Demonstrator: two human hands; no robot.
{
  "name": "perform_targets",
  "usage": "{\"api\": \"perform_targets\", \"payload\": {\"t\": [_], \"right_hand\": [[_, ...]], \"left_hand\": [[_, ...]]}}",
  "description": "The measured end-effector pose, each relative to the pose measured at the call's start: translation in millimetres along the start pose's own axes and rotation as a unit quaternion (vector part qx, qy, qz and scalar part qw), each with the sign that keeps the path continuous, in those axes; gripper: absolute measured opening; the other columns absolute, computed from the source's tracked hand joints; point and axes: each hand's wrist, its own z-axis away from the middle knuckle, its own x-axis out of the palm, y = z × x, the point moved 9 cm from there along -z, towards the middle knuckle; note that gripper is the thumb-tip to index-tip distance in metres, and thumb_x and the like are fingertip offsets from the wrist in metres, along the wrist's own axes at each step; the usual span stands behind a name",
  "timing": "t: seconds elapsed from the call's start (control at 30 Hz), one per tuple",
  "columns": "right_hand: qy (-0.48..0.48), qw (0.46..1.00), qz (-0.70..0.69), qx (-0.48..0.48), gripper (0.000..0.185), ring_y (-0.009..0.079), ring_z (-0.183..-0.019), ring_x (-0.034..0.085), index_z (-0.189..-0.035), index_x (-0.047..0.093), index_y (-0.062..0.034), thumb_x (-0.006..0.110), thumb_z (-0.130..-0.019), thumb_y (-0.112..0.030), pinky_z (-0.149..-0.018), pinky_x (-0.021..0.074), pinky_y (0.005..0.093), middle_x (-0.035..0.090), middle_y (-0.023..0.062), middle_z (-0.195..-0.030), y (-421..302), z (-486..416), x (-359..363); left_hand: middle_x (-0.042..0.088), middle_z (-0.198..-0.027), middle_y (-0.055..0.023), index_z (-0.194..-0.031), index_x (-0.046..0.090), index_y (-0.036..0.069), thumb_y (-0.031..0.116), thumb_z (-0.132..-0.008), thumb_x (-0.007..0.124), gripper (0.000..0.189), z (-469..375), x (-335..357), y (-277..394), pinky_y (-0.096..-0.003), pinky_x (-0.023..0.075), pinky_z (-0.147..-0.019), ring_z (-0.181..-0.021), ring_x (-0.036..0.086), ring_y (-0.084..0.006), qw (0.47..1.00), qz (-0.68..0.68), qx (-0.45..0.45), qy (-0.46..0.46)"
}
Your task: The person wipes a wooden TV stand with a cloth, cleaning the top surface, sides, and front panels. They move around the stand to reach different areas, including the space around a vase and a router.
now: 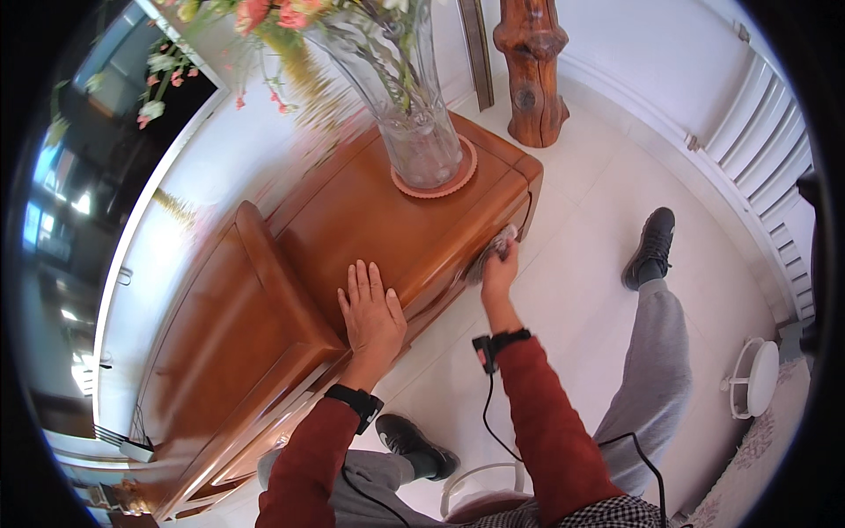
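Observation:
My left hand (374,317) lies flat, fingers together, on the top of a glossy brown wooden cabinet (356,218). Its thumb is slightly apart, and nothing shows in it. In my right hand (500,270) is a bunched grey cloth (492,254), pressed against the cabinet's front face just below the top edge. A ribbed clear glass vase (422,148) with water and flower stems stands on a pink scalloped coaster (470,173) near the cabinet's right end. Both wrists wear black bands with cables.
A higher wooden cabinet section (218,317) adjoins on the left, below a wall-mounted television (72,218). A carved wooden post (532,72) stands behind the cabinet's right end. White radiators (759,125) line the right wall. A round white stool (762,379) is at the right; a wireless router (135,450) sits lower left.

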Motion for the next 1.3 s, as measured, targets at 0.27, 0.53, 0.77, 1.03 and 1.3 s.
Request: {"api": "perform_targets", "payload": {"t": [0.27,0.53,0.77,1.03,1.3], "right_hand": [[-0.138,0.969,-0.012,-0.204,0.047,0.0322,-0.122,0.059,-0.134,0.062,-0.0016,0.058,-0.088,0.006,-0.106,0.0455,0.0406,0.062,0.0176,-0.134,-161.8,102.5,6.6],[-0.161,0.831,0.337,-0.411,0.039,0.0433,-0.141,0.043,-0.126,0.066,-0.0084,0.062,-0.088,-0.005,-0.112,0.0341,0.0596,0.053,0.0208,-0.148,-178.7,150.0,83.3],[-0.32,0.825,0.165,-0.436,0.04,0.047,-0.137,0.044,-0.115,0.066,-0.0065,0.057,-0.078,0.007,-0.115,0.0311,0.0572,0.054,0.0241,-0.143,-162.4,313.8,66.8],[-0.209,0.836,0.255,-0.438,0.055,0.0452,-0.123,0.05,-0.13,0.063,-0.0096,0.066,-0.076,0.0,-0.105,0.0357,0.0564,0.058,0.0221,-0.132,-165.4,176.8,77.6],[-0.131,0.851,0.24,-0.448,0.04,0.0442,-0.115,0.053,-0.121,0.068,-0.0077,0.068,-0.082,-0.003,-0.102,0.0417,0.0535,0.054,0.0252,-0.13,-156.2,207.9,69.8]], "left_hand": [[0.043,-0.158,-0.025,-0.145,0.05,-0.008,0.019,-0.107,0.045,0.047,22.9,-41.6,16.1,-0.0535,0.0267,-0.123,-0.149,0.036,-0.0406,0.985,0.137,0.107,0.008],[0.052,-0.149,-0.0253,-0.14,0.058,0.0,0.019,-0.106,0.055,0.039,75.6,-201.4,-46.5,-0.0483,0.0389,-0.116,-0.14,0.048,-0.0423,0.96,0.247,0.104,0.081],[0.026,-0.168,-0.0232,-0.159,0.039,0.009,0.049,-0.102,0.057,0.072,78.2,-145.8,-114.7,-0.0638,0.0128,-0.123,-0.157,0.019,-0.0414,0.998,0.064,-0.015,-0.008],[0.03,-0.167,-0.0209,-0.157,0.044,0.012,0.062,-0.101,0.049,0.075,80.3,-136.2,-121.7,-0.0615,0.0132,-0.125,-0.157,0.021,-0.0366,0.996,0.059,-0.042,0.045],[0.032,-0.166,-0.0217,-0.155,0.046,0.011,0.058,-0.101,0.052,0.072,79.6,-139.3,-115.9,-0.061,0.0149,-0.125,-0.156,0.023,-0.0376,0.998,0.037,-0.032,0.05]]}}
